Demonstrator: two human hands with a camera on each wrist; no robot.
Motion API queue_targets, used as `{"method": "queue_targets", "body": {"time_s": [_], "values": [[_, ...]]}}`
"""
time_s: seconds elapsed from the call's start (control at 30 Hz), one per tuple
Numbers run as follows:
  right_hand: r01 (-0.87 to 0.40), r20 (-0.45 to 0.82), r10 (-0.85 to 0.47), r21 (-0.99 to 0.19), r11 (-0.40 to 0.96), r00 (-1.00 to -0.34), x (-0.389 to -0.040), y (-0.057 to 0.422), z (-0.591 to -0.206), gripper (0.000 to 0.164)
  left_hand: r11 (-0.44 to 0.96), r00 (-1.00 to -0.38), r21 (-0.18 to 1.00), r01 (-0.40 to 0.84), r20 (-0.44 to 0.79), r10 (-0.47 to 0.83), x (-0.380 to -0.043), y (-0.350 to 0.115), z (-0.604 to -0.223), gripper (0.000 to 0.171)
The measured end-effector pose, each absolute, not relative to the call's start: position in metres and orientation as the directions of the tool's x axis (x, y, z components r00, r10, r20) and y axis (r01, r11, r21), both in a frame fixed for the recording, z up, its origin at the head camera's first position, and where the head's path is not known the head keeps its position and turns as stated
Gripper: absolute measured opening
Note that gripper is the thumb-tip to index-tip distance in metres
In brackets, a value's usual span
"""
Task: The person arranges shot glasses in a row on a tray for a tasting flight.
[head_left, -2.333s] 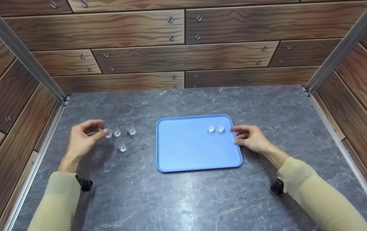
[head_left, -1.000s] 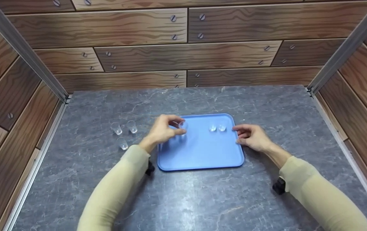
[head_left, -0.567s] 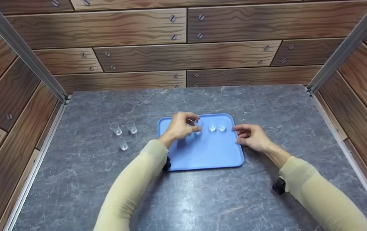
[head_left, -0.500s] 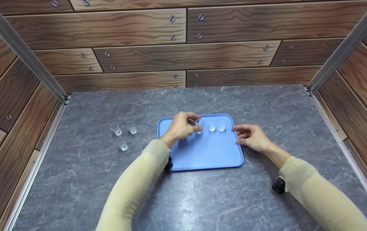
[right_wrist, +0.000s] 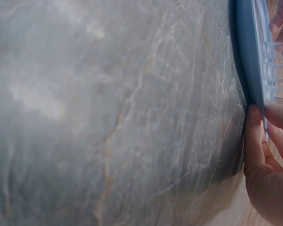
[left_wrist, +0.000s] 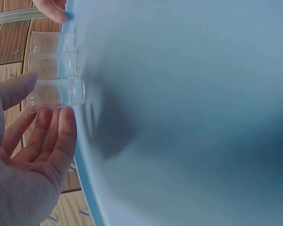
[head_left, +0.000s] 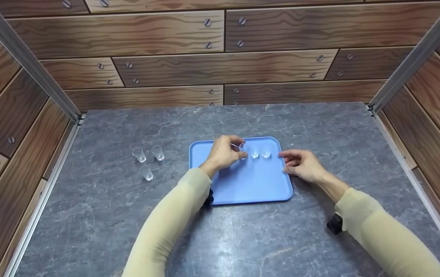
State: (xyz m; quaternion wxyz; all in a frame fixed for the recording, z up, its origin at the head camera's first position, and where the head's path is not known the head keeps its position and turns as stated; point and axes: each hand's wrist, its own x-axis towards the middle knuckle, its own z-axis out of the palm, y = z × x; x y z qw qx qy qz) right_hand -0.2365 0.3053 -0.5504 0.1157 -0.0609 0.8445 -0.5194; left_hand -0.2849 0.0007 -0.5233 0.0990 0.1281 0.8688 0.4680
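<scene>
My left hand (head_left: 224,153) pinches a small clear shot glass (head_left: 244,150) between thumb and fingers over the back part of a blue tray (head_left: 250,184). Right beside it, two more shot glasses (head_left: 255,153) stand upright on the tray, in line with the held one. In the left wrist view the held glass (left_wrist: 54,94) is the nearest of the three, close to or touching its neighbour. At the tray's right rim, my right hand (head_left: 301,165) grips the edge; the right wrist view shows the rim between its thumb (right_wrist: 279,116) and fingers.
Three other clear shot glasses (head_left: 146,173) stand on the grey marbled table (head_left: 108,215), left of the tray. Wood-patterned walls (head_left: 166,34) with metal corner posts close in the back and both sides.
My left hand has carried a shot glass from the group on the left onto the tray, then rightward up to the two glasses there. My right hand has stayed on the tray's rim.
</scene>
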Motion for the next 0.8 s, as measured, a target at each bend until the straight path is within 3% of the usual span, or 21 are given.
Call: {"method": "queue_targets", "body": {"time_s": [0.43,0.8], "values": [[0.02,-0.141,-0.226,-0.884,0.467,-0.964,-0.234,0.303,-0.549,0.055,0.531,-0.946,0.837,0.133,-0.052,0.319,-0.281,-0.005,-0.521,0.052],[0.03,-0.151,-0.213,-0.873,0.486,-0.965,-0.236,0.305,-0.546,0.054,0.541,-0.946,0.815,0.208,0.026,0.324,-0.27,-0.042,-0.49,0.042]]}}
